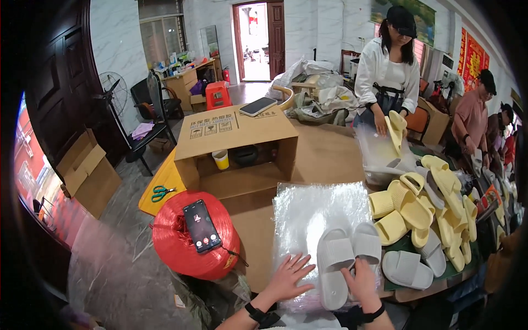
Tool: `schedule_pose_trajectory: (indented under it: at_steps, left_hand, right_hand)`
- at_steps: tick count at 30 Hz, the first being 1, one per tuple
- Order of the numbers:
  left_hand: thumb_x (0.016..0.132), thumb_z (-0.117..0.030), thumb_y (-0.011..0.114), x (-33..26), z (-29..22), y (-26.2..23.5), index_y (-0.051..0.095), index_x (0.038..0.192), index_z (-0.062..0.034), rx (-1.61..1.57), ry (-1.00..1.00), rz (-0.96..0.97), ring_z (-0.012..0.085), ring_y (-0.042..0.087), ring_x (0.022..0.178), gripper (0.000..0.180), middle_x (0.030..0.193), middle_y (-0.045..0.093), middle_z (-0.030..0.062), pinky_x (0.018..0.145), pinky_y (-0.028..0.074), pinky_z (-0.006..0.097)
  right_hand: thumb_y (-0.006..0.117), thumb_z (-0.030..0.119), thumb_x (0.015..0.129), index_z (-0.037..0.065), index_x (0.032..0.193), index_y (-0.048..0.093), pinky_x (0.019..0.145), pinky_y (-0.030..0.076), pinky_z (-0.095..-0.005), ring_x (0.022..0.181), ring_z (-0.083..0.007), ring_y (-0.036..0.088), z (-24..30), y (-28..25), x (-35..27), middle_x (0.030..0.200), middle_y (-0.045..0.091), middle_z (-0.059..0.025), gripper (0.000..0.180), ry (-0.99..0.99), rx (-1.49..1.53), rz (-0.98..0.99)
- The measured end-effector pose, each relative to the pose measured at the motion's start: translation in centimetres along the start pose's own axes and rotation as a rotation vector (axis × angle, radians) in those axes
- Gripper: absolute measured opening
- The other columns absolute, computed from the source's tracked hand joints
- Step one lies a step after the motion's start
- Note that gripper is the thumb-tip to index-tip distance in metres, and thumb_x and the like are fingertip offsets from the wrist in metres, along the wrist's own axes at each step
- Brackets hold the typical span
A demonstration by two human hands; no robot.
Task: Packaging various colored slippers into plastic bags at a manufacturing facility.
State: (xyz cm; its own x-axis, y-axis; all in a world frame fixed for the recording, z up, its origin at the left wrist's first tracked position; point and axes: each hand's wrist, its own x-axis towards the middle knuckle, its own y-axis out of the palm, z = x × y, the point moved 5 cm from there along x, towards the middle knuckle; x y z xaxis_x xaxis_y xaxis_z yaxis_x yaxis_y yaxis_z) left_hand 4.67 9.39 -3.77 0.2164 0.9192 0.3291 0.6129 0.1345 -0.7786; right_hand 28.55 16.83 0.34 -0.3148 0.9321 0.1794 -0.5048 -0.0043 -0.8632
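Note:
A stack of clear plastic bags point(300, 220) lies before me on the table. My left hand point(288, 278) rests flat on its lower left part, fingers spread, holding nothing. Two light grey slide slippers lie side by side on the bags, toes away from me: the left slipper point(333, 280) shows whole, the right slipper point(367, 240) is partly covered. My right hand point(362, 283) grips the heel end of the right slipper, its thumb reaching toward the left one. To the right is a heap of yellow slippers point(413, 206), with a loose grey slipper point(407, 269) beside it.
A red twine roll point(170, 250) with a phone point(202, 225) on top stands left of the bags. Behind is an open cardboard box point(236, 135) holding a yellow-white cup point(221, 159). Green-handled scissors point(160, 193) lie left. Across the table a person point(388, 71) handles a yellow slipper.

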Motion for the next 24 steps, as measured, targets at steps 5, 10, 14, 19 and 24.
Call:
schedule_pose_trajectory:
  at_steps: [5, 10, 14, 19, 24]
  left_hand:
    - [0.092, -0.055, 0.067, 0.1, 0.2, 0.5, 0.053, 0.148, -0.0204, 0.048, 0.009, 0.008, 0.035, 0.031, 0.151, 0.067, 0.161, 0.04, 0.0089, 0.124, 0.02, 0.056]
    - [0.093, -0.056, 0.064, 0.1, 0.3, 0.8, 0.053, 0.147, -0.0206, 0.049, 0.005, 0.021, 0.0357, 0.029, 0.151, 0.066, 0.162, 0.039, 0.0093, 0.124, 0.019, 0.056]
    - [0.094, -0.058, 0.061, -0.1, 0.4, 1.1, 0.053, 0.148, -0.019, 0.044, 0.021, 0.01, 0.0359, 0.028, 0.152, 0.067, 0.162, 0.037, 0.0105, 0.125, 0.017, 0.055]
    - [0.095, -0.06, 0.059, -0.4, 0.2, 0.8, 0.052, 0.149, -0.0178, 0.009, 0.002, 0.044, 0.0371, 0.026, 0.152, 0.069, 0.163, 0.036, 0.012, 0.124, 0.016, 0.056]
    - [0.089, -0.069, 0.06, -0.3, -0.2, 0.9, 0.044, 0.154, -0.0164, 0.14, 0.011, 0.14, 0.0405, 0.024, 0.153, 0.085, 0.164, 0.033, 0.0157, 0.124, 0.016, 0.057]
  right_hand:
    - [0.067, 0.035, 0.088, -0.001, 0.089, 0.063, 0.071, 0.053, -0.0521, 0.077, -0.0429, 0.067, -0.3, 0.0, 2.6, 0.088, 0.068, -0.0236, 0.036, -0.02, -0.163, 0.104]
    - [0.064, 0.02, 0.085, -0.002, 0.082, 0.062, 0.068, 0.049, -0.055, 0.076, -0.0485, 0.063, -3.8, 0.7, 1.3, 0.077, 0.064, -0.0266, 0.021, 0.002, 0.034, -0.068]
    - [0.065, 0.02, 0.086, -0.004, 0.09, 0.064, 0.068, 0.049, -0.052, 0.081, -0.0499, 0.063, -4.6, -1.4, -1.6, 0.082, 0.065, -0.0286, 0.024, 0.07, 0.213, -0.229]
    - [0.063, 0.022, 0.094, -0.01, 0.113, 0.065, 0.087, 0.051, -0.0354, 0.096, -0.0189, 0.066, -4.9, -3.6, -7.2, 0.1, 0.072, -0.0137, 0.037, 0.043, 0.631, -0.469]
    - [0.064, 0.024, 0.095, -0.01, 0.114, 0.065, 0.085, 0.051, -0.0337, 0.098, -0.0168, 0.065, -5.9, -4.8, -9.5, 0.103, 0.072, -0.0124, 0.04, 0.102, 0.734, -0.566]
